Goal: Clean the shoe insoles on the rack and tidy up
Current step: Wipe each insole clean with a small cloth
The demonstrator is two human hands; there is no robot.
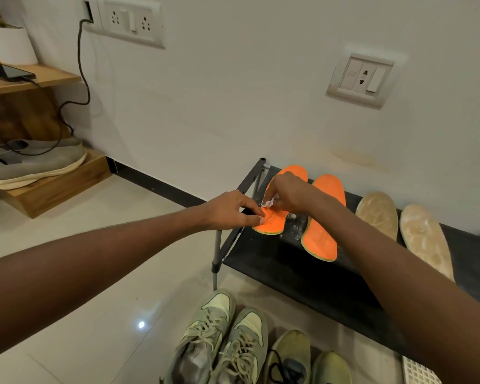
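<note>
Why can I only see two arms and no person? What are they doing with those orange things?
The camera sits on the person's head and looks down, so you see only their arms, as if through their eyes. The orange things are shoe insoles, the soft pads from inside shoes. Four lie on a black rack: two orange, two beige. The left hand holds down the left orange insole at its near end. The right hand pinches a small white wipe against it, seemingly to clean it. The other orange insole lies just to its right. Greenish sneakers stand on the floor in front.
</note>
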